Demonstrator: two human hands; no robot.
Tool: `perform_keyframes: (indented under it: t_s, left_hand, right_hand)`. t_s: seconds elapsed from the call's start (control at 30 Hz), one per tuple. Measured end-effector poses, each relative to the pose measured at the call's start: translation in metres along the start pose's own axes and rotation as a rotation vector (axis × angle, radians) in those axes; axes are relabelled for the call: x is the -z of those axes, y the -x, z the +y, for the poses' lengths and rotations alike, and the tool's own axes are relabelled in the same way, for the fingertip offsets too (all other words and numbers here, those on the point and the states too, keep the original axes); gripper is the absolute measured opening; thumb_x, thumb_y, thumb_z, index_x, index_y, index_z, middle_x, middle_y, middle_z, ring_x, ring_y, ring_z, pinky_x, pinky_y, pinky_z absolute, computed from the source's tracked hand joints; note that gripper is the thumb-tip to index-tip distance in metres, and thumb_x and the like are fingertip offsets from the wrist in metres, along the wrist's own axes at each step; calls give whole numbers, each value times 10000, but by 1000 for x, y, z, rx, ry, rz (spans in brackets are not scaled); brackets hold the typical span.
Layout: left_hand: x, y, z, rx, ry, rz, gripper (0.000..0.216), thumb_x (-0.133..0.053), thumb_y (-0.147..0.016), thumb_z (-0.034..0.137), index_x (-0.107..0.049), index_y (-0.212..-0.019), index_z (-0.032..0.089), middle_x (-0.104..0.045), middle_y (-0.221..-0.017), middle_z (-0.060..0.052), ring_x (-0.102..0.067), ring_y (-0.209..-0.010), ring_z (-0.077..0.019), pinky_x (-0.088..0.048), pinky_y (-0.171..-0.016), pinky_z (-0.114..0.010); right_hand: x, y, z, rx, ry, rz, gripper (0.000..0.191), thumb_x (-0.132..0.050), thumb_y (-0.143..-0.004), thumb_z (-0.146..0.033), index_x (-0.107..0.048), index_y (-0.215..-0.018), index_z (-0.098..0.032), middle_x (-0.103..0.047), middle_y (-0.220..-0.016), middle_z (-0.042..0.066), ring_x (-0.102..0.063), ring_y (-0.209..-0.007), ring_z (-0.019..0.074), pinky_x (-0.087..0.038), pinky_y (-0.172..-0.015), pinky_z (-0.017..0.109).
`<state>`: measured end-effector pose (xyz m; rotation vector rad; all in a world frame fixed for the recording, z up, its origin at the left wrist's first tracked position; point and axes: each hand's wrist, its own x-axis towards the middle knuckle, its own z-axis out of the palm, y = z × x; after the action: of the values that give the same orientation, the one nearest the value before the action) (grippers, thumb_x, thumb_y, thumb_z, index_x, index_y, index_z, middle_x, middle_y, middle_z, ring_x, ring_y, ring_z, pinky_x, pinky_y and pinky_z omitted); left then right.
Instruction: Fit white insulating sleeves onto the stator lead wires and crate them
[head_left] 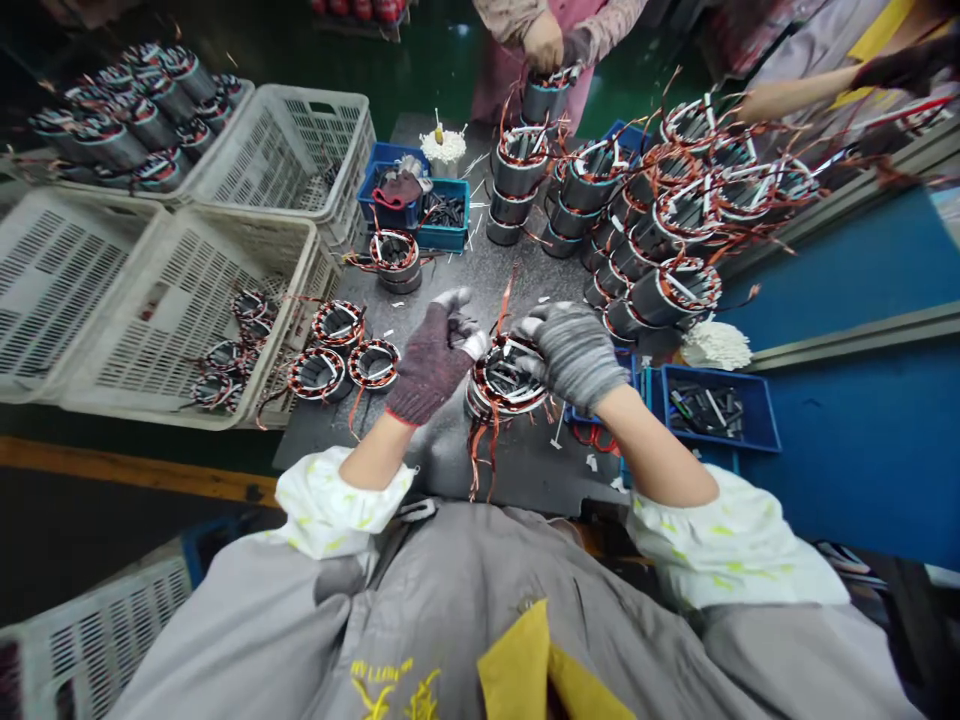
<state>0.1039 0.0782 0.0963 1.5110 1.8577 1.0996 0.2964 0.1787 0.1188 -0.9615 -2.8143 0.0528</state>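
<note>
A motor stator (511,386) with copper windings and white insulation stands upright on the dark worktop in front of me. Loose reddish wire leads (484,450) hang down its near side, and others rise at the back. My left hand (437,358), in a maroon glove, is beside its left rim, fingers curved and apart from the thumb, with nothing visible in them. Over the right of the stator's top bends my right hand (576,348), in a grey striped glove, its fingers closed at the slots near a white strip. The fingertips partly hide what they grip.
Smaller stators (316,374) stand to the left; stacked stators (679,290) crowd the right. Blue bins (765,425) and a teal bin (444,238) hold dark strips. Plastic crates (289,290) flank the worktop (457,460). Across it, a co-worker's hands (545,45) handle another stator.
</note>
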Motion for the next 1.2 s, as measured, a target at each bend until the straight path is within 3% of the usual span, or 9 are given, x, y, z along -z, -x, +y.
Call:
perform_keyframes:
  t_s: [0.17, 0.33, 0.43, 0.57, 0.7, 0.83, 0.93, 1.03, 1.2]
  left_hand:
    - [-8, 11, -33, 220, 163, -84, 669, -769, -883, 360, -554, -1484, 162, -768, -1288, -132, -728, -1125, -256, -602, -1015, -423]
    - [-6, 27, -2, 68, -155, -14, 662, -706, -964, 367, -539, -1575, 175, -724, -1417, -184, -688, -1298, -340, -535, -1142, -535]
    - [-9, 44, 26, -136, -434, -129, 708, -772, -942, 456, -590, -1586, 227, -724, -1428, -199, -649, -1355, -416, -424, -1226, -661]
    - [-21, 47, 41, -227, -529, -484, 368, -751, -963, 415, -793, -1284, 240, -819, -1163, -175, -721, -1184, -416, -500, -1087, -680]
    - [-4, 14, 20, -189, -270, -541, 302, -780, -919, 479, -831, -1071, 224, -832, -1064, -119, -759, -1074, -358, -564, -977, -534]
    - [22, -44, -34, 73, 378, -430, 444, -786, -832, 550, -804, -1089, 187, -825, -1029, -70, -752, -919, -265, -594, -839, -391]
    - [16, -81, -75, 281, 548, -271, 469, -708, -869, 556, -769, -1111, 159, -821, -1074, -111, -745, -915, -256, -599, -814, -378]
    - [-8, -101, -103, 306, 138, -198, 453, -753, -866, 493, -758, -1157, 145, -803, -1216, -161, -732, -1057, -296, -577, -937, -415]
    - [-43, -92, -132, 253, -518, -455, 527, -718, -932, 441, -723, -1332, 97, -712, -1436, -263, -640, -1296, -413, -452, -1117, -564]
  right_hand:
    - [-9, -26, -11, 133, -33, -170, 178, -690, -990, -246, -774, -853, -170, -771, -879, 179, -685, -922, 335, -503, -867, 479]
    - [-43, -10, 12, -178, -731, 239, 469, -552, -1059, -629, -689, -820, -250, -642, -732, 38, -564, -724, 221, -486, -724, 377]
    - [-54, -3, 31, -322, -1029, 460, 590, -370, -1054, -786, -618, -840, -296, -550, -703, 15, -499, -639, 216, -459, -597, 357]
    - [-48, 2, 51, -423, -1245, 607, 598, -435, -1003, -838, -460, -746, -299, -474, -666, 8, -497, -623, 217, -467, -561, 362]
    - [-32, 38, 48, -580, -1096, 687, 537, -534, -996, -768, -466, -733, -304, -529, -682, 17, -553, -645, 232, -508, -599, 396]
    - [-26, 91, 7, -464, -787, 402, 398, -527, -1099, -540, -715, -850, -293, -759, -866, 70, -719, -832, 278, -621, -824, 476]
    - [-39, 103, -27, -244, -579, 118, 345, -509, -1116, -431, -820, -1061, -290, -828, -1079, 94, -760, -1056, 308, -624, -1007, 527]
    - [-60, 94, -35, -103, -402, -41, 298, -658, -1055, -392, -809, -1284, -277, -810, -1287, 133, -717, -1235, 344, -584, -1104, 569]
    - [-81, 75, -14, 45, -393, -154, 272, -719, -1043, -390, -841, -1248, -261, -828, -1246, 129, -726, -1145, 306, -577, -1052, 513]
